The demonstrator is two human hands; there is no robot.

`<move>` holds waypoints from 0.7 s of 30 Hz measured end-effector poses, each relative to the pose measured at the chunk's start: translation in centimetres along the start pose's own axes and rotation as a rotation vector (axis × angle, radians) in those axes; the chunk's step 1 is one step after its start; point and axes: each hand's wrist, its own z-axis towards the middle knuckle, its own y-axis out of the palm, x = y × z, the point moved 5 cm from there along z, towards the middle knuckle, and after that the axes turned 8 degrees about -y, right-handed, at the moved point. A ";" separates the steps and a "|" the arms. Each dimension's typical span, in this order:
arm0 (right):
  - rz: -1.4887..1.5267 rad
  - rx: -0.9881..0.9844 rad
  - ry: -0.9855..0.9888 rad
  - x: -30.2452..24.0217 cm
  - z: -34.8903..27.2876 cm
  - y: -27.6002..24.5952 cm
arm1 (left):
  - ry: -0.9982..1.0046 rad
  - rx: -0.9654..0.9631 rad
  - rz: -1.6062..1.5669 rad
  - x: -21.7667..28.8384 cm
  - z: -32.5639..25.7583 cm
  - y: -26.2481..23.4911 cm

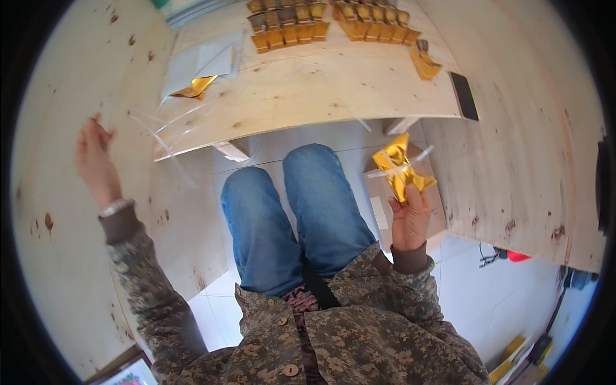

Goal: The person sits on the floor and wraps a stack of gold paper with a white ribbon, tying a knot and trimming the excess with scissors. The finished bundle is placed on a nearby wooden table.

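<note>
Between the thumb and fingers of my right hand is a crumpled shiny gold foil packet, with clear strips crossing its middle. It is raised above a cardboard box to the right of my knees. My left hand is lifted at the left, near the wooden side panel, its fingers partly curled and smeared by motion. Thin clear plastic strips hang over the table's left edge, close to that hand. Another gold foil piece lies on a pale sheet at the table's left.
The wooden table spans in front of me, between tall wooden panels. Two groups of gold-and-brown pouches stand in rows at its back. A lone pouch sits at the right, near a black strip on the table's end.
</note>
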 end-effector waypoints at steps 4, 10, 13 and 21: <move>-0.052 -0.025 -0.034 -0.9 -0.8 3.0 | 0.129 0.022 0.362 0.5 7.9 3.8; -0.186 -0.237 -0.059 -0.9 -1.8 4.5 | 0.502 -0.004 1.146 -3.7 7.2 8.5; -0.213 -0.302 -0.046 -0.4 -2.2 4.7 | 0.181 -0.333 0.636 -5.4 0.7 9.5; -0.130 -0.507 -0.002 0.5 -5.0 7.7 | -0.236 -0.799 -0.219 -2.4 -24.2 17.0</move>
